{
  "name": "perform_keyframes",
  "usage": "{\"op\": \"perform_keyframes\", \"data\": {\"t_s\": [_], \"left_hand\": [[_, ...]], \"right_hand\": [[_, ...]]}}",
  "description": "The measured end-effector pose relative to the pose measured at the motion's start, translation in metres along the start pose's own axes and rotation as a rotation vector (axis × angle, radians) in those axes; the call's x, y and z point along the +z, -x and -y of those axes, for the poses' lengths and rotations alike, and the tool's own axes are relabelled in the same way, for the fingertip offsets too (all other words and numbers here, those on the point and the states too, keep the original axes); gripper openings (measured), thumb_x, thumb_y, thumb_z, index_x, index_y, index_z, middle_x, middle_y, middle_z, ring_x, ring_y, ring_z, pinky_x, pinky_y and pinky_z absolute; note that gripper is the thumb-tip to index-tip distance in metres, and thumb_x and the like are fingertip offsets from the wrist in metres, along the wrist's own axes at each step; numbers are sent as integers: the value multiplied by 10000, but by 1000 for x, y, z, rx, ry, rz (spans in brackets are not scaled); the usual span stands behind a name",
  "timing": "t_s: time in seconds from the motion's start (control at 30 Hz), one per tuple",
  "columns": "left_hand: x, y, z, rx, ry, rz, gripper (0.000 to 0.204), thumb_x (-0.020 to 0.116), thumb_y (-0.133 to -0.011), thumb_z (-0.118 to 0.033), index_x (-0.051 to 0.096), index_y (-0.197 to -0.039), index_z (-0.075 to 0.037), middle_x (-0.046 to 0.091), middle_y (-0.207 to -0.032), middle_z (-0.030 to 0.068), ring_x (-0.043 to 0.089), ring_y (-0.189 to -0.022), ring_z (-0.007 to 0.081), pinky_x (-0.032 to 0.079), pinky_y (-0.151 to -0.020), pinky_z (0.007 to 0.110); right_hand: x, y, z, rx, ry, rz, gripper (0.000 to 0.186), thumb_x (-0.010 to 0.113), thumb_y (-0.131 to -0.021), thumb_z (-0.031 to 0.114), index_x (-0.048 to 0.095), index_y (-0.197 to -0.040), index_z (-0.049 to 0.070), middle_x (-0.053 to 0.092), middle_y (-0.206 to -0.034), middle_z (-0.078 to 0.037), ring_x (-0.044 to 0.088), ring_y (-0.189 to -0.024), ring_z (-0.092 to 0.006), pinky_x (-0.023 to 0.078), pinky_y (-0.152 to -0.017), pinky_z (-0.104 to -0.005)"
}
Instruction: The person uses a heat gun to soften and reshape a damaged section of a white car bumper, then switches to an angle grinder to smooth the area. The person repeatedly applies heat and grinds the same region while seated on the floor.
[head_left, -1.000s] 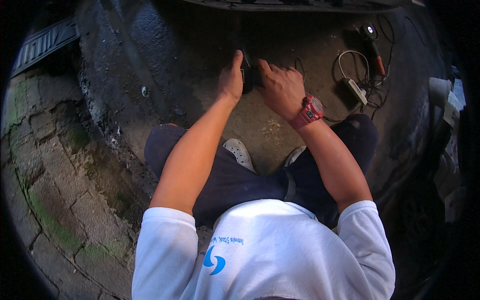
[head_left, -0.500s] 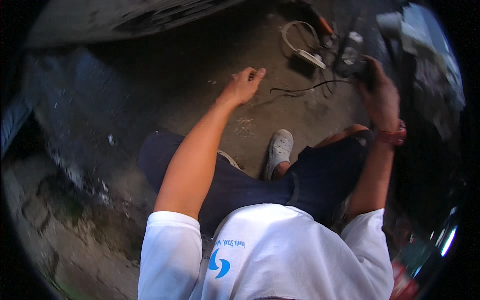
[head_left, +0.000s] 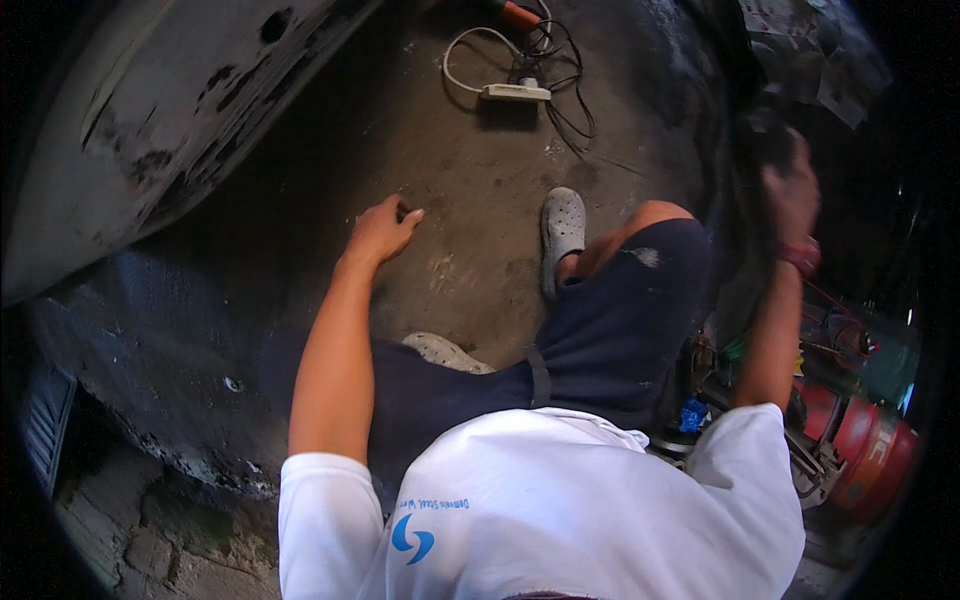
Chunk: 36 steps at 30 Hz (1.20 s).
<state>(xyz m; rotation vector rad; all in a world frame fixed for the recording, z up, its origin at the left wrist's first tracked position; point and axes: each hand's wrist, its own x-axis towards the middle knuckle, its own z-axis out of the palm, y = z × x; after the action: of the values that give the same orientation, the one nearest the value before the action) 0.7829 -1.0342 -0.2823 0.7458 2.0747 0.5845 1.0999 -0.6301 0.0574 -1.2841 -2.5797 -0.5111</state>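
At the far right my right hand (head_left: 793, 195), with a red band at its wrist, is closed around a dark corded tool (head_left: 768, 130). Motion blur and shadow hide the tool's exact kind. My left hand (head_left: 383, 228) hovers over the floor left of centre, its fingers curled and its thumb near them. A small dark patch shows between thumb and fingers, too small to name. Beyond both hands, a white power strip (head_left: 516, 92) lies on the floor with a plug in it.
Black cables (head_left: 575, 100) and a pale looped cord (head_left: 450, 65) lie around the strip, beside an orange-and-dark tool (head_left: 522, 15). A worn grey panel (head_left: 150, 120) slants in at upper left. A red tank-like object (head_left: 868, 455) stands at lower right.
The view has turned, bringing the red object into sight. My right hand has carried the dark tool rightward, away from the power strip. My left hand stays curled.
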Motion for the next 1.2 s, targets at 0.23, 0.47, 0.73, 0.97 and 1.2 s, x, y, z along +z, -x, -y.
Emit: {"op": "perform_keyframes", "data": {"t_s": [0.23, 0.47, 0.73, 0.97, 1.2], "left_hand": [[-15, 8, 15, -119, 28, -106, 425, 690, -1015, -396, 702, -1239, -35, 752, -1206, 242, 692, -1196, 433, 530, -1013, 497], [-30, -3, -38, -220, -55, -118, 418, 686, -1034, -360, 669, -1310, -46, 717, -1308, 248, 673, -1247, 436, 526, -1038, 478], [-45, -13, -143, -284, 35, -269, 422, 679, -1045, -307, 633, -1363, -33, 680, -1366, 227, 662, -1258, 395, 511, -1060, 457], [-21, 36, -180, -539, 192, -317, 447, 659, -1064, -328, 616, -1403, -40, 692, -1344, 211, 682, -1224, 349, 515, -1050, 450], [26, 103, -187, -778, 409, -436, 444, 644, -1086, -327, 594, -1428, -48, 705, -1267, 214, 693, -1162, 299, 525, -1022, 426]], "right_hand": [[239, 2, 39, -56, -27, 420, 662, 827, -852, 284, 548, -1450, 228, 769, -1218, -161, 722, -1149, -401, 518, -1017, -530], [395, -25, 32, -82, -48, 657, 638, 798, -902, 292, 533, -1464, 142, 761, -1238, -169, 707, -1187, -383, 478, -1038, -576], [504, -44, -24, -140, -200, 643, 788, 834, -858, 220, 466, -1555, 240, 692, -1378, -114, 614, -1276, -371, 438, -1043, -561], [488, -56, -20, -105, -295, 687, 865, 813, -849, 178, 417, -1618, 191, 573, -1496, -139, 534, -1362, -375, 355, -1166, -541], [453, -144, 116, -555, -719, 216, 793, 796, -791, 146, 508, -1529, 109, 524, -1484, -200, 476, -1420, -418, 333, -1219, -548]]}}
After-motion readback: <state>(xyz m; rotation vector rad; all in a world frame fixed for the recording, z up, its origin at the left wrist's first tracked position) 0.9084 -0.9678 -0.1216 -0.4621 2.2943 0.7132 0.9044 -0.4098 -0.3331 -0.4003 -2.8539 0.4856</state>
